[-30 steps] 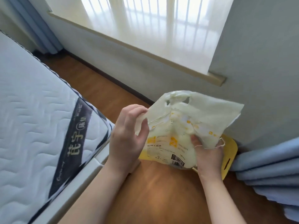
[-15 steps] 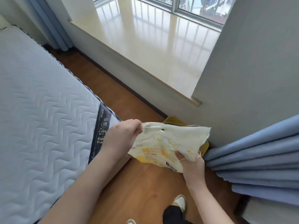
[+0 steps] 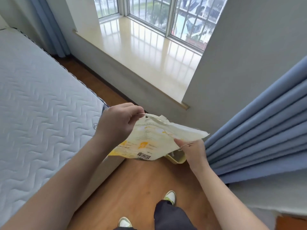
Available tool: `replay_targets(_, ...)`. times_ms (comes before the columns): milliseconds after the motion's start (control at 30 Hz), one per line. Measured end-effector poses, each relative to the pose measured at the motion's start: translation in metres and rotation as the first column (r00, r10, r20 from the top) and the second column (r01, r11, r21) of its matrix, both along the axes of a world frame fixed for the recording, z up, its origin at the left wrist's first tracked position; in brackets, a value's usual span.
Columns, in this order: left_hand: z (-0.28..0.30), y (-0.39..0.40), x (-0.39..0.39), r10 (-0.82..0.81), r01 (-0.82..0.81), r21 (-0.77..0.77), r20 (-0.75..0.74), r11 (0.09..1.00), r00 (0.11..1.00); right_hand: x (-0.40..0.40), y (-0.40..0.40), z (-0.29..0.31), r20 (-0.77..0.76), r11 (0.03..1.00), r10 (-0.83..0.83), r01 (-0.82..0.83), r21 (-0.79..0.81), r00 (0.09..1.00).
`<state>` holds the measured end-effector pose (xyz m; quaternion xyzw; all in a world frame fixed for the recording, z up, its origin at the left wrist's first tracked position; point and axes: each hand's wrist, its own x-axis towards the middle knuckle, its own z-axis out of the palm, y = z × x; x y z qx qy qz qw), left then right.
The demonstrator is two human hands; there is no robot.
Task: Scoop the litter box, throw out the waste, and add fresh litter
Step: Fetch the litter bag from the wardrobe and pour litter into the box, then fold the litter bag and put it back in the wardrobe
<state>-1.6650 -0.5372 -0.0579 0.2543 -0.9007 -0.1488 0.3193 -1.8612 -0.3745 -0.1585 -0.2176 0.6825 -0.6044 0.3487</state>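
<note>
A pale yellow-and-white litter bag (image 3: 150,140) with printed text and a barcode hangs in the air in front of me, held by both hands at its top. My left hand (image 3: 118,124) pinches the bag's upper left corner near the cut-out handle. My right hand (image 3: 192,151) grips the torn right edge, a loose thread trailing over its fingers. Under the bag, a corner of a yellow container (image 3: 177,157) shows on the floor; most of it is hidden. No litter box or scoop is in sight.
A quilted mattress (image 3: 36,113) fills the left side. Blue curtains (image 3: 259,130) hang at the right against a grey wall. A glossy window ledge (image 3: 146,53) lies ahead. Wooden floor (image 3: 137,188) runs between the bed and the curtain, where my feet stand.
The view has risen and pulled back, showing the window and my feet. The bag has come up off the yellow container and lies flatter between my hands, which keep their hold.
</note>
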Motion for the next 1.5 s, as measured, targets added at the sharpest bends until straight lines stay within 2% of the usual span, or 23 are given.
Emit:
replay_targets(100, 0.014, 0.003, 0.035, 0.029, -0.028, -0.079, 0.007, 0.996, 1.0, 0.025, 0.003, 0.028, -0.087, 0.999, 0.046, -0.048, -0.021, 0.995)
replay_targets(200, 0.024, 0.002, 0.071, 0.083, -0.083, -0.119, 0.0, 0.989, 0.997, 0.05, 0.004, 0.051, -0.288, 0.989, 0.142, -0.15, -0.008, 0.947)
replay_targets(267, 0.031, 0.002, 0.093, 0.12, -0.119, -0.149, -0.002, 0.982, 0.993, 0.064, 0.002, 0.067, -0.454, 0.98, 0.166, -0.199, -0.025, 0.875)
replay_targets(333, 0.037, 0.002, 0.112, 0.139, -0.135, -0.177, 0.011, 0.975, 0.99, 0.076, -0.001, 0.083, -0.65, 0.959, 0.187, -0.28, -0.041, 0.736)
replay_targets(400, 0.041, 0.003, 0.128, 0.164, -0.159, -0.197, 0.01, 0.967, 0.986, 0.087, -0.006, 0.1, -0.851, 0.929, 0.203, -0.37, 0.011, 0.484)
replay_targets(433, 0.044, 0.004, 0.134, 0.182, -0.178, -0.2, 0.003, 0.964, 0.983, 0.093, -0.01, 0.111, -0.909, 0.912, 0.249, -0.396, 0.103, 0.335)
replay_targets(500, 0.049, 0.007, 0.145, 0.211, -0.209, -0.204, -0.011, 0.957, 0.977, 0.109, -0.017, 0.132, -0.908, 0.868, 0.406, -0.355, 0.346, 0.107)
replay_targets(567, 0.053, 0.012, 0.155, 0.235, -0.233, -0.226, -0.018, 0.946, 0.972, 0.121, -0.027, 0.142, -0.838, 0.802, 0.546, -0.302, 0.516, 0.017)
replay_targets(600, 0.056, 0.016, 0.16, 0.25, -0.247, -0.235, -0.018, 0.94, 0.968, 0.127, -0.033, 0.144, -0.821, 0.783, 0.57, -0.297, 0.547, -0.008)
replay_targets(700, 0.061, 0.024, 0.179, 0.317, -0.311, -0.268, -0.021, 0.912, 0.948, 0.14, -0.047, 0.141, -0.865, 0.811, 0.498, -0.323, 0.488, -0.059)
replay_targets(867, 0.064, 0.042, 0.215, 0.432, -0.387, -0.392, 0.031, 0.835, 0.901, 0.154, -0.068, 0.134, -0.889, 0.81, 0.366, -0.376, 0.449, -0.274)
replay_targets(933, 0.062, 0.054, 0.231, 0.492, -0.43, -0.436, 0.034, 0.79, 0.87, 0.163, -0.075, 0.133, -0.91, 0.806, 0.286, -0.437, 0.398, -0.301)
replay_targets(1067, 0.056, 0.084, 0.264, 0.608, -0.531, -0.472, 0.013, 0.703, 0.794, 0.189, -0.085, 0.134, -0.975, 0.738, 0.088, -0.644, 0.201, -0.203)
replay_targets(1167, 0.049, 0.117, 0.288, 0.709, -0.628, -0.449, 0.018, 0.635, 0.705, 0.216, -0.094, 0.129, -0.987, 0.665, 0.013, -0.736, 0.127, -0.158)
replay_targets(1333, 0.044, 0.174, 0.325, 0.803, -0.722, -0.399, 0.064, 0.565, 0.593, 0.275, -0.101, 0.123, -0.99, 0.514, 0.028, -0.848, 0.131, -0.136)
replay_targets(1500, 0.044, 0.222, 0.378, 0.9, -0.799, -0.436, 0.063, 0.414, 0.432, 0.349, -0.086, 0.118, -0.982, 0.343, 0.051, -0.92, 0.19, -0.184)
